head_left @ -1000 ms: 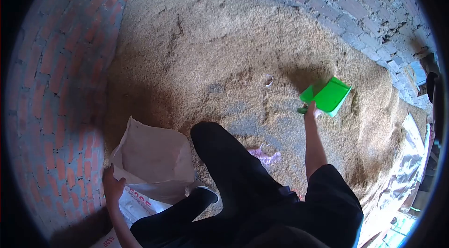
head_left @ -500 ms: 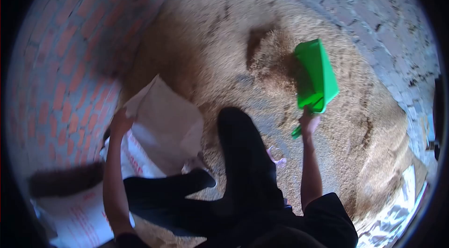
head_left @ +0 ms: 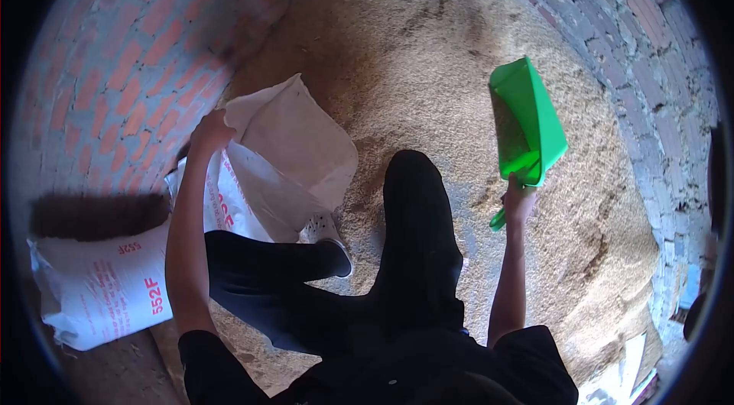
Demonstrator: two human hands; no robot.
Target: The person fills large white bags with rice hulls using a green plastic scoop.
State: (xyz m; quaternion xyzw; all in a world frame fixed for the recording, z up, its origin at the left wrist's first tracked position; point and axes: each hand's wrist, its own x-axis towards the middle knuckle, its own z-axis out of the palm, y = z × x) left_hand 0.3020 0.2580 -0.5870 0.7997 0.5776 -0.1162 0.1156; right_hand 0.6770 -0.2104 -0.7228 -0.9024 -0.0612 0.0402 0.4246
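My left hand point(head_left: 212, 132) is closed on the rim of a white woven sack point(head_left: 294, 134), whose mouth gapes toward the grain. Red print shows on the sack's outer side by my leg. Over on the right, my right hand point(head_left: 520, 202) grips the handle of a green plastic scoop point(head_left: 541, 126). The scoop is turned partly on its side, its hollow facing left; some brownish grain seems to lie inside. Below and around the scoop spreads a large heap of tan grain point(head_left: 413, 92).
A full white sack marked 552F point(head_left: 115, 286) lies at lower left. A brick wall point(head_left: 145, 61) bounds the heap on the left, and another brick wall point(head_left: 650, 61) stands on the right. My shoe point(head_left: 327, 237) is beside the open sack. Shiny sheeting point(head_left: 612, 374) sits at lower right.
The loose, blurred grain beside the scoop's mouth no longer shows. The sack's mouth appears higher and farther right in view, and the scoop slightly right, as the camera has also shifted.
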